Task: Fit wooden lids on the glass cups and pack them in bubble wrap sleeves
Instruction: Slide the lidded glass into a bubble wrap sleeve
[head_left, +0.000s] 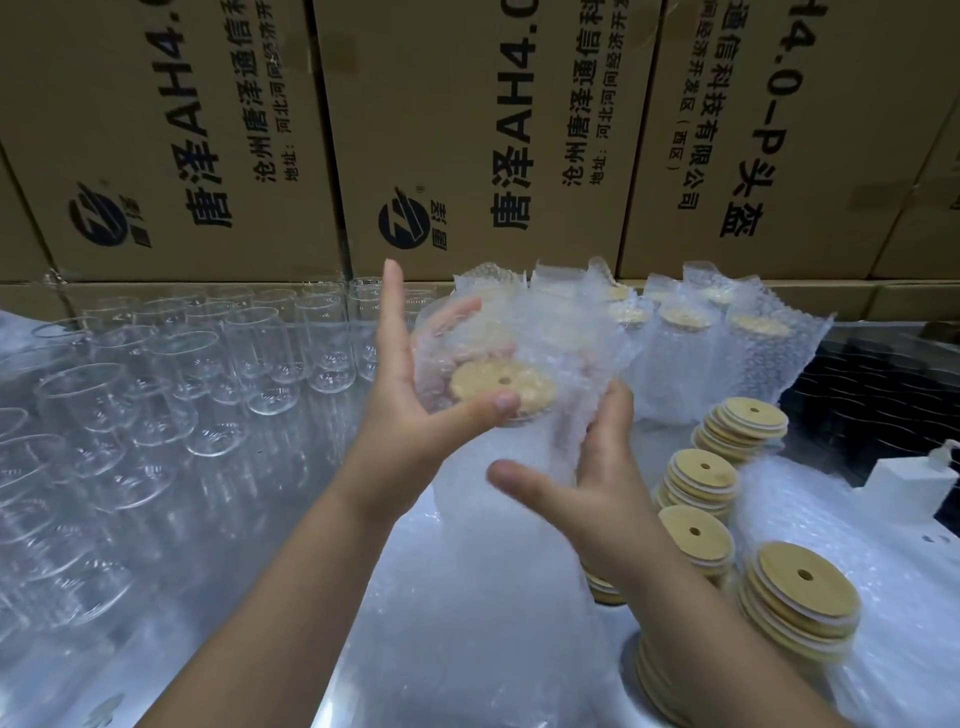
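In the middle of the head view I hold a glass cup with a round wooden lid (501, 385) on it, tilted toward me and partly inside a bubble wrap sleeve (566, 353). My left hand (410, 400) grips the cup, thumb on the lid's rim, index finger pointing up. My right hand (587, 467) holds the sleeve's lower side, thumb spread out to the left. The cup's glass body is mostly hidden by the wrap.
Several bare glass cups (187, 364) stand at the left. Sleeved, lidded cups (685, 338) stand at the back right. Stacks of wooden lids (800, 587) sit at the right beside a pile of bubble wrap (493, 597). Cardboard boxes (467, 130) wall the back.
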